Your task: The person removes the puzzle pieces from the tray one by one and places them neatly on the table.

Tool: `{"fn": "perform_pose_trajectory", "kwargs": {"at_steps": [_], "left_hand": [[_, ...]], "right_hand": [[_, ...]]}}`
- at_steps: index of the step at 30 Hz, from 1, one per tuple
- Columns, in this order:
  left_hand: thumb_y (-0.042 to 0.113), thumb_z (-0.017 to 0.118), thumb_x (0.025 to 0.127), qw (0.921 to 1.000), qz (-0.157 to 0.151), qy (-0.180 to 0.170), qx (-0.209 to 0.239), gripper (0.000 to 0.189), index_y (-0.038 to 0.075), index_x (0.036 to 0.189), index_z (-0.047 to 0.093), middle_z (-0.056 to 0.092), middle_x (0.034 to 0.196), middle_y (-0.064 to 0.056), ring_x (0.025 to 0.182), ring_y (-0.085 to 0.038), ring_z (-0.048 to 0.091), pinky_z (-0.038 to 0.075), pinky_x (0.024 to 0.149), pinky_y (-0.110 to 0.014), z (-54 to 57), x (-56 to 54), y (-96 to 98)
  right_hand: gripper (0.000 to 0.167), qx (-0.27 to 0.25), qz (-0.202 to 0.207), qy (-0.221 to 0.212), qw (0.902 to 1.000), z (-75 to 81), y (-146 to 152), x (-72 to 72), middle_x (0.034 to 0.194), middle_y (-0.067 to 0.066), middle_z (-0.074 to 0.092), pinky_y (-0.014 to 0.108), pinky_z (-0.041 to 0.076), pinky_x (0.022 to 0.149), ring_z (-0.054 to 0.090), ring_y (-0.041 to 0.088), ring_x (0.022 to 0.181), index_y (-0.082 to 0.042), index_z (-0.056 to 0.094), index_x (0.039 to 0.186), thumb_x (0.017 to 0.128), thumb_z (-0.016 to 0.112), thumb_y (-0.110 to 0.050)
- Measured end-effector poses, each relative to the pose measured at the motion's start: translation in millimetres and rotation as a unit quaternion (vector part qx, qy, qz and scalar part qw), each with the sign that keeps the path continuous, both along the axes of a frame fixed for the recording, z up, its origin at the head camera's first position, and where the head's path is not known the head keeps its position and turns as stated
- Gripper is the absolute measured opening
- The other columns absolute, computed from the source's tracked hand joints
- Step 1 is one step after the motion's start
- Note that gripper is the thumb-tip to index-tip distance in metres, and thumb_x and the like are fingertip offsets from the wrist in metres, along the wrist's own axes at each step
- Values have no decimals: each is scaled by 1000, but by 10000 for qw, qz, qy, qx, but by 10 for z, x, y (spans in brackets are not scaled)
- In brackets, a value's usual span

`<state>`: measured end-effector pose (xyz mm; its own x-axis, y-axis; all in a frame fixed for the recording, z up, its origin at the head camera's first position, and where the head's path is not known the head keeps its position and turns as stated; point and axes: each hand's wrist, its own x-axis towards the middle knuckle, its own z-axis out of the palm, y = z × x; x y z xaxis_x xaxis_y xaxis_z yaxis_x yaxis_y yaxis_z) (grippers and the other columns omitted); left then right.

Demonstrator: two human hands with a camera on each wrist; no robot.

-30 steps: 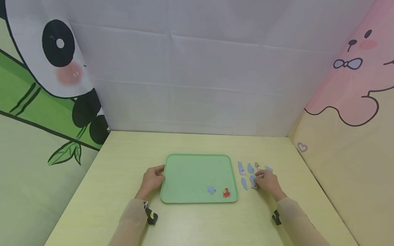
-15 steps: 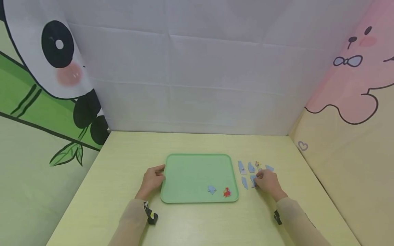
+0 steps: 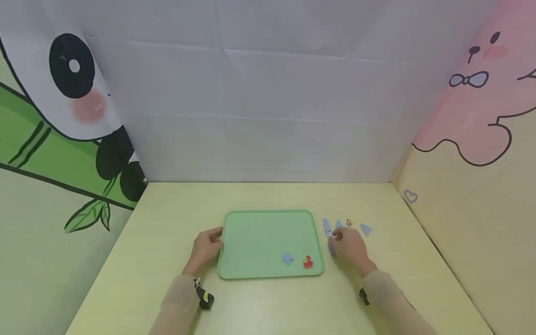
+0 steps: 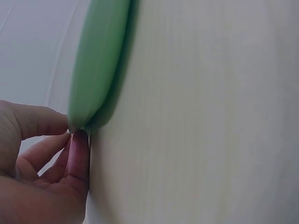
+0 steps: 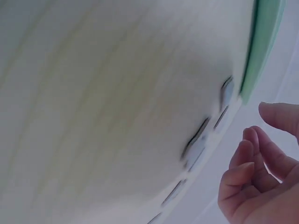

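My left hand grips the left rim of a light green tray; in the left wrist view its fingertips meet the tray's edge. On the tray lie a pale blue puzzle piece and a red one near the front right. My right hand hovers over loose pieces right of the tray. Its thumb and fingers stand apart in the right wrist view, with nothing seen between them. A narrow blue piece and another blue piece lie nearest; the hand partly covers this group.
Farther right on the pale wooden table lie a yellowish piece and a blue triangular piece. A white sheet rises behind the table. Walls printed with a panda and a pink bear flank it.
My right hand has moved left from the piece it was touching, toward the pieces nearer the tray. The blue triangular piece shows more fully. My left hand stays at the tray's rim.
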<state>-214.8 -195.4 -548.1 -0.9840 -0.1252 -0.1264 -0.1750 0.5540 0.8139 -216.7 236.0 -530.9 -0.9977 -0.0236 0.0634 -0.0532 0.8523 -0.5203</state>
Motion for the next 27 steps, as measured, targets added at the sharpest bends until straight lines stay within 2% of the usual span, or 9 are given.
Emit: {"fn": "perform_pose_trajectory", "kwargs": {"at_steps": [5, 9, 17, 22, 27], "left_hand": [[-1, 59, 78, 10000, -34, 7, -32, 56, 1, 134, 53, 62, 111, -12, 87, -23, 57, 49, 68, -34, -21, 9, -7], [-1, 59, 78, 9999, -73, 63, -66, 56, 1, 134, 54, 63, 110, -12, 85, -22, 57, 49, 67, -33, -31, -1, -13], [-1, 59, 79, 9999, -39, -30, -124, 56, 1, 134, 53, 62, 116, -14, 88, -23, 57, 50, 69, -34, -15, -18, -13], [-1, 59, 80, 9999, -20, -44, -112, 55, 2, 135, 53, 61, 117, -14, 88, -23, 57, 49, 68, -33, -14, -28, -21], [-2, 59, 79, 10000, -66, -3, -58, 55, 0, 134, 53, 62, 115, -15, 85, -23, 57, 49, 67, -32, -24, -29, -12]], "right_hand": [[17, 1, 356, 348, 9988, 16, -312, 69, 82, 2, 64, 36, 48, 63, 59, 18, 72, -5, 68, 94, 82, 71, -17], [18, -2, 860, 491, 9951, 29, -552, 150, 83, 2, 62, 36, 48, 65, 57, 18, 75, -5, 68, 94, 81, 73, -16], [37, 499, 1517, 559, 9856, -10, -904, 187, 88, 2, 62, 36, 46, 71, 56, 20, 82, -7, 71, 97, 77, 77, -37], [48, 649, 1801, 413, 9806, 11, -1044, 181, 89, 3, 64, 37, 46, 74, 56, 20, 82, -5, 71, 97, 73, 78, -45], [47, 711, 1889, 99, 9794, 32, -1108, 197, 84, 0, 62, 40, 45, 75, 54, 18, 79, -5, 70, 95, 72, 79, -45]]}}
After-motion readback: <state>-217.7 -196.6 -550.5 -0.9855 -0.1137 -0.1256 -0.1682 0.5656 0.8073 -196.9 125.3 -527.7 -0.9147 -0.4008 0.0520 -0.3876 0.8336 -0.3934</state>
